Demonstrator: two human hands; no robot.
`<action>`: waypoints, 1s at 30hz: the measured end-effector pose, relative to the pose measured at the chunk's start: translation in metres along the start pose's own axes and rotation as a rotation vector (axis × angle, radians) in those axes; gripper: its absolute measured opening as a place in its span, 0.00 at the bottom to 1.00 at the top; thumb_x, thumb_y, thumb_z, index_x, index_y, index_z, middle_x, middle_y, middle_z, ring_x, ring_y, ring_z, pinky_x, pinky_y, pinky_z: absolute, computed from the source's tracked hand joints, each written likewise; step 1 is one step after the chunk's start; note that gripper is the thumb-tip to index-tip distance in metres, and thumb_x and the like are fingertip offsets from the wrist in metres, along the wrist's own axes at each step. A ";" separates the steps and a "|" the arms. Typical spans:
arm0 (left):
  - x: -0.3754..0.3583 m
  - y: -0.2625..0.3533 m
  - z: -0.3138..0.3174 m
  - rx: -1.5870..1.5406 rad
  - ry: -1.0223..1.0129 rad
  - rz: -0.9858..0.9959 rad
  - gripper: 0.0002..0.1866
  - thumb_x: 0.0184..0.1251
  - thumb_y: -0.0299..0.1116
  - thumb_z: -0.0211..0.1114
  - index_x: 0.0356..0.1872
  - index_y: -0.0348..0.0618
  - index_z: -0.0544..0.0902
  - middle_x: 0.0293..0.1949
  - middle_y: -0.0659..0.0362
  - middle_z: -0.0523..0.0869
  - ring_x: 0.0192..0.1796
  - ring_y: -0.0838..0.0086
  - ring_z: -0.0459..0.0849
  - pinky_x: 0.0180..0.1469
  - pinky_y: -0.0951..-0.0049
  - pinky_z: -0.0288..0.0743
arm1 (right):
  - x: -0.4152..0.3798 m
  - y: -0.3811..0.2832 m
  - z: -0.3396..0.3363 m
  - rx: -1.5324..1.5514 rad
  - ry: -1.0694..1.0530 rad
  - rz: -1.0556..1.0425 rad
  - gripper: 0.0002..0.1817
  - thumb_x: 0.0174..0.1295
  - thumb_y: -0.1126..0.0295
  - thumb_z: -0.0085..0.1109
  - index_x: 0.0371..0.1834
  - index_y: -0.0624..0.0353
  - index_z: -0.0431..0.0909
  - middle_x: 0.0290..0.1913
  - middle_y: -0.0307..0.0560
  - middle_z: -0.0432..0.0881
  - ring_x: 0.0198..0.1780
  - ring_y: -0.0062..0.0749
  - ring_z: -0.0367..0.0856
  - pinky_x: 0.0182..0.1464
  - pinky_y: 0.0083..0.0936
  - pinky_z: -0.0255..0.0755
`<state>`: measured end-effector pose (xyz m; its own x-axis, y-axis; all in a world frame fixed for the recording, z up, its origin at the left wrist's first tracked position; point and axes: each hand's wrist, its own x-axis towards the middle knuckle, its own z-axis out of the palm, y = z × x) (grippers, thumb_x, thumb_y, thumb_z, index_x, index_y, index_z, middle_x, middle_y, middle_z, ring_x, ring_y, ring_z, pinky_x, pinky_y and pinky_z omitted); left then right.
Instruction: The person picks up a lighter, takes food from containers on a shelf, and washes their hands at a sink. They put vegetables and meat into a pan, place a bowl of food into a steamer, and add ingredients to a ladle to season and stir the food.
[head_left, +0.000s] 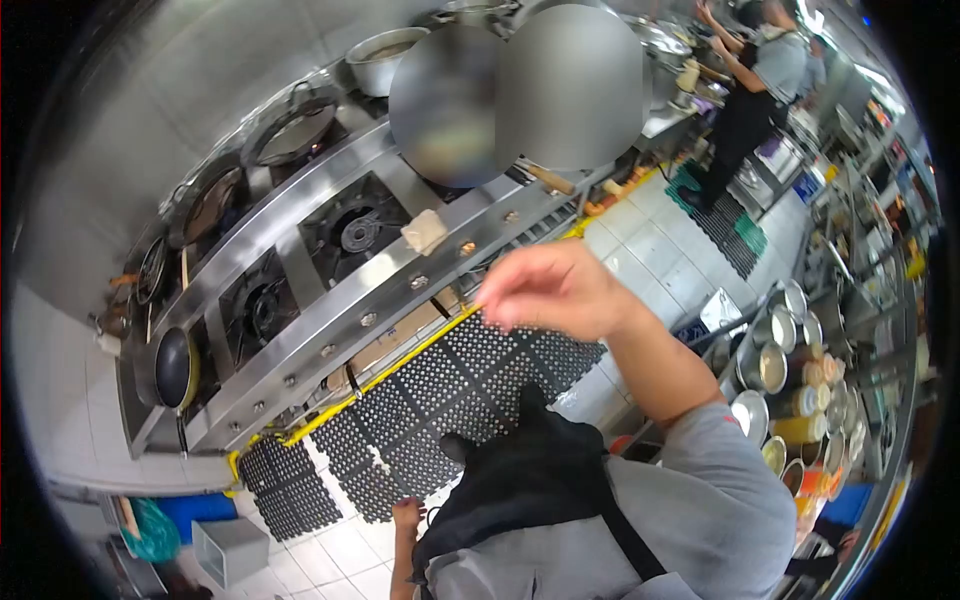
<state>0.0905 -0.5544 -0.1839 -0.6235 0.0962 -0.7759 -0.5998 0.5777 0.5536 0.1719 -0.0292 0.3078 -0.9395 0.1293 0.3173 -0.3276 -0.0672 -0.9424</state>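
Note:
My right hand point(555, 290) is raised in front of the stove's front edge. Its fingers are curled and the thumb is drawn in towards them; anything pinched there is too small to make out. Beyond it, a folded pale cloth point(425, 232) lies on the steel stove point(385, 262), close to the knobs. Low at my side hangs my left hand point(408, 513), with its fingers loosely curled in. It is small in view, and no object shows in it. A dark frying pan point(178, 368) stands at the left end of the stove.
Several pans, including a metal pot point(383, 62), line the stove's back. Two blurred circles hide part of it. Black rubber mats point(400, 410) cover floor beneath me. Containers fill the rack point(745, 345) at right. A co-worker point(760, 90) stands farther along; a grey bin point(228, 552) sits lower left.

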 end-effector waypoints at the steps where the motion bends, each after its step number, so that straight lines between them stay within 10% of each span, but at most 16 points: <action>1: -0.002 0.011 0.000 -0.037 -0.007 0.016 0.14 0.69 0.33 0.58 0.46 0.33 0.80 0.34 0.50 0.88 0.30 0.65 0.88 0.27 0.69 0.79 | -0.002 0.015 -0.022 -0.136 0.124 0.061 0.08 0.66 0.75 0.64 0.46 0.62 0.83 0.40 0.41 0.87 0.43 0.19 0.83 0.47 0.19 0.78; 13: -0.015 0.056 -0.003 0.254 0.004 -0.247 0.14 0.64 0.34 0.63 0.46 0.35 0.81 0.31 0.51 0.88 0.28 0.68 0.87 0.26 0.69 0.79 | -0.007 0.045 -0.205 -0.776 0.715 0.145 0.12 0.64 0.70 0.65 0.48 0.65 0.81 0.38 0.42 0.86 0.41 0.24 0.83 0.46 0.22 0.76; 18: 0.055 0.093 0.005 0.526 -0.154 0.102 0.11 0.68 0.34 0.58 0.38 0.36 0.82 0.28 0.52 0.87 0.25 0.71 0.85 0.25 0.69 0.77 | 0.032 0.121 -0.289 -1.091 0.560 0.139 0.24 0.60 0.65 0.68 0.56 0.66 0.76 0.50 0.58 0.83 0.53 0.48 0.82 0.56 0.38 0.75; 19: 0.031 0.133 0.031 0.056 0.004 -0.055 0.12 0.69 0.33 0.58 0.36 0.34 0.83 0.24 0.55 0.85 0.22 0.73 0.82 0.24 0.70 0.76 | 0.038 0.129 -0.297 -1.097 0.548 0.128 0.24 0.60 0.65 0.68 0.56 0.66 0.76 0.50 0.58 0.83 0.53 0.48 0.82 0.56 0.38 0.75; 21: 0.047 0.167 0.047 0.586 -0.088 0.543 0.13 0.69 0.35 0.61 0.37 0.33 0.83 0.23 0.58 0.84 0.22 0.75 0.81 0.24 0.72 0.76 | 0.053 0.143 -0.307 -1.278 0.387 0.310 0.30 0.59 0.63 0.66 0.62 0.66 0.71 0.52 0.65 0.81 0.56 0.56 0.79 0.59 0.45 0.72; 23: 0.042 0.198 0.084 0.164 0.090 0.238 0.12 0.70 0.34 0.62 0.39 0.32 0.83 0.26 0.57 0.86 0.25 0.75 0.83 0.27 0.73 0.77 | 0.067 0.160 -0.322 -1.307 0.311 0.378 0.32 0.60 0.62 0.65 0.65 0.66 0.68 0.51 0.66 0.81 0.56 0.58 0.79 0.59 0.47 0.72; 30: 0.028 0.256 0.122 -0.123 -0.035 0.214 0.12 0.72 0.32 0.62 0.47 0.33 0.81 0.34 0.55 0.88 0.32 0.73 0.86 0.32 0.75 0.78 | 0.132 0.186 -0.335 -1.313 0.060 0.783 0.36 0.57 0.67 0.58 0.69 0.68 0.59 0.50 0.72 0.81 0.55 0.64 0.79 0.59 0.49 0.73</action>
<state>-0.0197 -0.3052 -0.1012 -0.7266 0.2350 -0.6456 -0.5136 0.4384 0.7376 0.0211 0.3070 0.1394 -0.8127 0.5199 -0.2630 0.5811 0.7561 -0.3012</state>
